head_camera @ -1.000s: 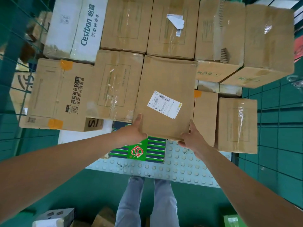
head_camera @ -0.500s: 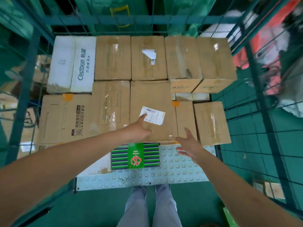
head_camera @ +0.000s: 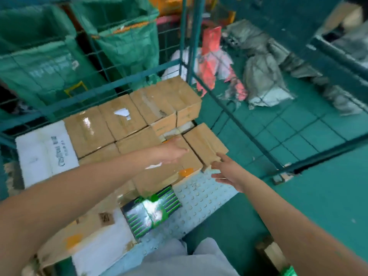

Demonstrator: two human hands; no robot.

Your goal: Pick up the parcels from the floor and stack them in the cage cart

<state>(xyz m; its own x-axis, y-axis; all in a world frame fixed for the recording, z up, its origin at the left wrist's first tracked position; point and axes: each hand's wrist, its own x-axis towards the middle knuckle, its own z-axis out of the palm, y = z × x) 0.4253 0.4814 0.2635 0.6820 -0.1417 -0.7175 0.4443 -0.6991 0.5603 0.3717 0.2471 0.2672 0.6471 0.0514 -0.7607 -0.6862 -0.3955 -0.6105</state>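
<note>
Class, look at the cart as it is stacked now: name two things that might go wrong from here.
1. The parcel just placed seems to overhang the green striped box below; with both the left hand and right hand open, it may tip.
2. The two rear boxes stand higher than their neighbours, so further stacking on that uneven layer could slide.

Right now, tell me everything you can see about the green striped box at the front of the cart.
The green striped box is a flat carton with a glossy, glare-streaked top, printed in dark and green stripes with a bright green panel across its middle. It lies flat at the front edge of the stack, on the studded pale cart floor. A brown parcel overlaps its far end and a white carton lies alongside it on the left. Neither hand touches it. The print is too blurred to read.
</note>
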